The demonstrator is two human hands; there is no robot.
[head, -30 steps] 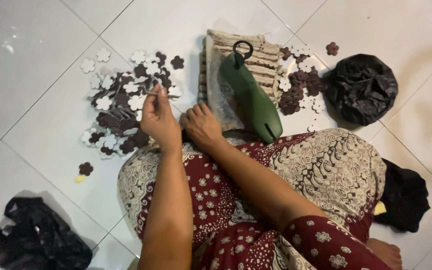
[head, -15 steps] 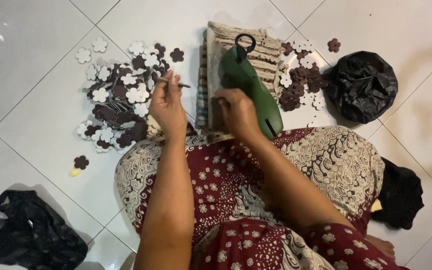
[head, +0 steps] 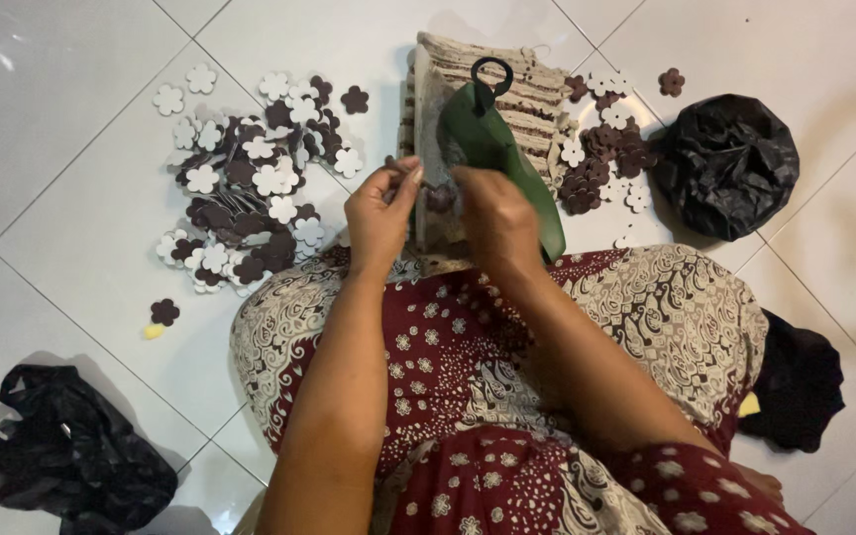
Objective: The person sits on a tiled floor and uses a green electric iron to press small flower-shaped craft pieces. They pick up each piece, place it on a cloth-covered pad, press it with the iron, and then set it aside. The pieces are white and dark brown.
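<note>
1. At the lower left a crumpled black plastic bag (head: 71, 461) lies on the white tiled floor (head: 61, 129).
2. Above it a single dark flower cutout (head: 163, 311) sits beside a small yellow scrap (head: 154, 332).
3. A heap of white and dark brown flower cutouts (head: 250, 193) spreads over the tiles, well to the left of the hands.
4. The left hand (head: 380, 213) is raised over the knee, thumb and fingertips pinched on something small and thin; it is too blurred to name, perhaps a pin or a small cutout.
5. The right hand (head: 495, 220) is curled with its back to the camera, just beside the left, resting against the green tool (head: 502, 154) with a black ring handle; I cannot tell whether it grips it.
6. The tool lies on a striped woven mat (head: 532, 89).
7. A smaller pile of cutouts (head: 601, 159) lies right of the mat.
8. A second black bag (head: 730, 163) sits at the far right.
</note>
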